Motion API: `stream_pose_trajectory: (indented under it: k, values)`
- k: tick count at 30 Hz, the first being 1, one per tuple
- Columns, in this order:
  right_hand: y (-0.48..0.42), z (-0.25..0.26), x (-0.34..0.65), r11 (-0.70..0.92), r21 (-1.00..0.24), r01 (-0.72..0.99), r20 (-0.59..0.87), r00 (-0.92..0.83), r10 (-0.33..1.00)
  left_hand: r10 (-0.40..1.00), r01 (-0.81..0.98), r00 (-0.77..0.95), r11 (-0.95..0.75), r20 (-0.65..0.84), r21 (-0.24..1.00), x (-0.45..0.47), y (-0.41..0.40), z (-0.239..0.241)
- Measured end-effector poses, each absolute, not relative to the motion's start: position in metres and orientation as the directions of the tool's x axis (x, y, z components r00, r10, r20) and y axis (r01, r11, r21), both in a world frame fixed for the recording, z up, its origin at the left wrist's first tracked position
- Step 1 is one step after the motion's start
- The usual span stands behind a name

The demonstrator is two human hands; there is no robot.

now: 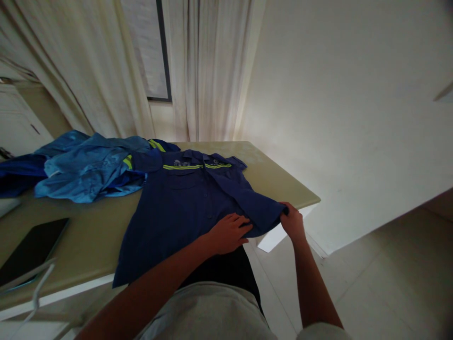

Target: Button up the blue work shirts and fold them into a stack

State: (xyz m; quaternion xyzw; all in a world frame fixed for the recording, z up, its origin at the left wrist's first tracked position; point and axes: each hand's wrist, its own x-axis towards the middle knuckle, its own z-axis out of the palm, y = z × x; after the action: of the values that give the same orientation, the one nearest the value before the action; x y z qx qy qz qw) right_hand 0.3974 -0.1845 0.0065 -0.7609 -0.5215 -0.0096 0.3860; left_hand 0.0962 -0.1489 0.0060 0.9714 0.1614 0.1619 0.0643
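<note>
A navy work shirt (177, 203) with yellow-green reflective stripes and a buttoned placket lies spread over the table, its collar at the far side and its hem hanging past the near edge. My right hand (293, 222) pinches the bottom corner of one front panel and holds it out to the right, off the table's edge. Flat on the lower part of the shirt rests my left hand (230, 232), fingers stretched out and slightly apart. The held panel is folded back at its corner, close to the right fingertips.
Crumpled blue garments (92, 165) are heaped at the table's left. A dark tablet or laptop (33, 250) lies at the near left, beside a white cable (37, 295). The table (279, 182) ends near a white wall (354, 118). Curtains (215, 71) hang behind.
</note>
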Motion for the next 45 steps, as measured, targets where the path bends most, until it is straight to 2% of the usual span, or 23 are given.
stream_pose_trajectory:
  k: [2, 5, 7, 8, 10, 13, 14, 15, 17, 19, 20, 22, 23, 25, 29, 32, 35, 37, 42, 45]
  values:
    - [-0.187, 0.014, 0.393, -0.044, -0.493, 0.869, 0.453, 0.299, 0.84, 0.311, 0.266, 0.906, -0.946, 0.289, 0.186, 0.093, -0.15, 0.005]
    - [-0.192, 0.03, 0.378, 0.123, -0.276, 0.953, 0.539, 0.048, 0.841, 0.245, 0.188, 0.928, -0.958, 0.281, 0.215, 0.091, -0.154, 0.002]
    - [-0.194, 0.039, 0.366, 0.242, -0.172, 0.955, 0.493, -0.129, 0.861, 0.227, 0.153, 0.929, -0.955, 0.291, 0.254, 0.09, -0.156, 0.005]
    - [-0.194, 0.043, 0.36, 0.298, -0.171, 0.939, 0.448, -0.195, 0.872, 0.242, 0.156, 0.922, -0.947, 0.302, 0.282, 0.089, -0.155, 0.009]
    - [-0.194, 0.049, 0.349, 0.332, -0.274, 0.902, 0.404, -0.205, 0.891, 0.334, 0.224, 0.886, -0.916, 0.321, 0.333, 0.084, -0.15, 0.019]
    - [-0.196, 0.056, 0.329, 0.217, -0.522, 0.825, 0.497, 0.088, 0.863, 0.554, 0.452, 0.778, -0.821, 0.294, 0.349, 0.067, -0.125, 0.037]
    - [-0.198, 0.059, 0.321, 0.21, -0.579, 0.788, 0.516, 0.155, 0.842, 0.623, 0.526, 0.732, -0.775, 0.277, 0.351, 0.06, -0.114, 0.041]
    - [-0.2, 0.061, 0.312, 0.237, -0.606, 0.76, 0.512, 0.145, 0.847, 0.68, 0.582, 0.686, -0.726, 0.258, 0.367, 0.053, -0.101, 0.043]
    - [-0.203, 0.065, 0.294, 0.368, -0.597, 0.712, 0.416, -0.117, 0.902, 0.767, 0.614, 0.607, -0.618, 0.207, 0.49, 0.04, -0.076, 0.044]
    - [-0.205, 0.066, 0.278, 0.5, -0.583, 0.641, 0.227, -0.463, 0.857, 0.844, 0.54, 0.526, -0.426, 0.105, 0.726, 0.032, -0.054, 0.041]
    - [-0.205, 0.065, 0.271, 0.53, -0.579, 0.619, 0.152, -0.557, 0.816, 0.88, 0.476, 0.474, -0.287, 0.032, 0.831, 0.03, -0.045, 0.039]
    - [-0.202, 0.062, 0.262, 0.536, -0.571, 0.622, 0.083, -0.606, 0.791, 0.931, 0.375, 0.354, -0.053, -0.09, 0.926, 0.028, -0.031, 0.035]
    - [-0.201, 0.06, 0.26, 0.528, -0.569, 0.631, 0.073, -0.6, 0.797, 0.951, 0.378, 0.291, -0.011, -0.108, 0.926, 0.027, -0.026, 0.033]
    - [-0.196, 0.059, 0.259, 0.521, -0.589, 0.618, 0.066, -0.606, 0.792, 0.98, 0.517, 0.198, -0.075, -0.034, 0.852, 0.022, -0.017, 0.029]
    - [-0.186, 0.066, 0.261, 0.48, -0.718, 0.503, -0.028, -0.711, 0.703, 0.954, 0.832, 0.221, -0.293, 0.204, 0.471, 0.004, -0.009, 0.015]
    - [-0.167, 0.077, 0.253, 0.435, -0.729, 0.529, -0.042, -0.669, 0.742, 0.938, 0.892, 0.296, -0.339, 0.179, 0.3, -0.006, -0.011, 0.003]
    - [-0.128, 0.085, 0.23, 0.47, -0.607, 0.641, 0.12, -0.511, 0.851, 0.945, 0.915, 0.297, -0.322, 0.134, 0.244, -0.007, -0.019, -0.002]
    - [-0.094, 0.085, 0.208, 0.426, -0.515, 0.744, 0.175, -0.395, 0.902, 0.95, 0.925, 0.283, -0.306, 0.132, 0.223, -0.005, -0.028, -0.002]
    - [-0.03, 0.062, 0.154, 0.186, -0.317, 0.93, 0.094, -0.164, 0.982, 0.961, 0.945, 0.231, -0.258, 0.149, 0.202, -0.006, -0.054, -0.006]
    - [-0.022, 0.041, 0.139, 0.143, -0.294, 0.945, 0.139, -0.106, 0.985, 0.968, 0.951, 0.214, -0.238, 0.135, 0.197, -0.009, -0.06, -0.001]
